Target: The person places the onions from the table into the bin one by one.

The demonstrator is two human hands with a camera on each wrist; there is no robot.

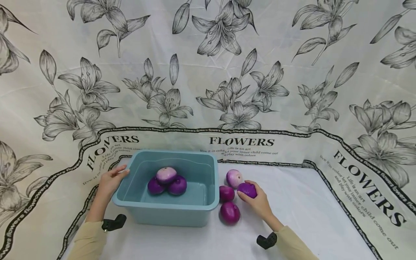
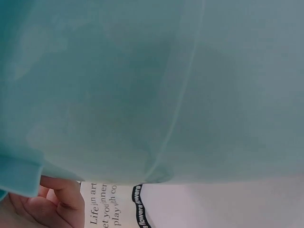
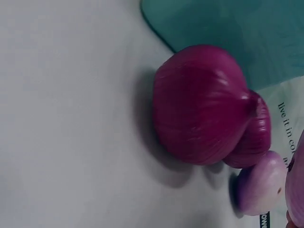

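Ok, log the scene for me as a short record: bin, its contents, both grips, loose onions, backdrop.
Bin: blue-green bin, upright on the white surface
Contents: pale onion resting on two purple onions
Left grip: holds the bin's left rim
Right grip: holds a violet onion
Loose, right of bin: one pale-and-purple onion, two reddish-purple onions
Backdrop: flower-printed cloth

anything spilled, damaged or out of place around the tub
Nothing stands out: the tub sits upright; three onions inside and three onions beside it show no visible damage. The right hand holds another onion.
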